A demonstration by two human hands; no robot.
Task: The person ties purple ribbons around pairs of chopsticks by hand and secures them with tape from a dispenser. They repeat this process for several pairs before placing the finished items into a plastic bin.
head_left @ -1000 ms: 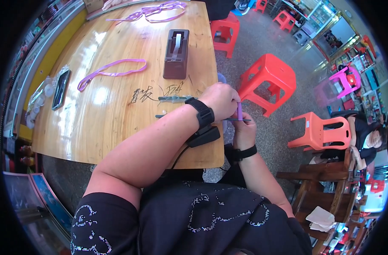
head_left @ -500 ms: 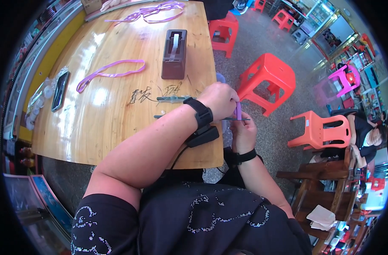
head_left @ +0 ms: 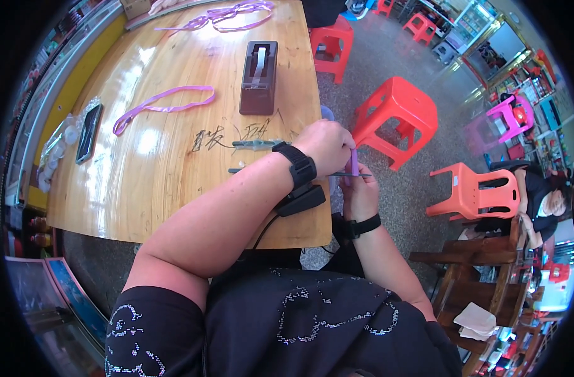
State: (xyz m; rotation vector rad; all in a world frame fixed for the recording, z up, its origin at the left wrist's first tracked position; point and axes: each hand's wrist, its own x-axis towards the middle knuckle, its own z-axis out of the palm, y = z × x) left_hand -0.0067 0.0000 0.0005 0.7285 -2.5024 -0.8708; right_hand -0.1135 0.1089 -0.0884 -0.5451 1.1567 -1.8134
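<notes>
Both hands are pinching a short strip of purple ribbon just past the right edge of the glossy wooden desk: left hand is closing on its upper part, right hand is gripping from below. A thin dark rod-like tool is lying across the right hand's fingers, grip unclear. Dark tape dispenser is standing mid-desk toward the right edge; purple ribbon loop is lying left of the dispenser.

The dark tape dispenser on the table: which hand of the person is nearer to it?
Left. The left hand is at the table's right edge, just below-right of the tape dispenser. The right hand is lower, off the table.
</notes>
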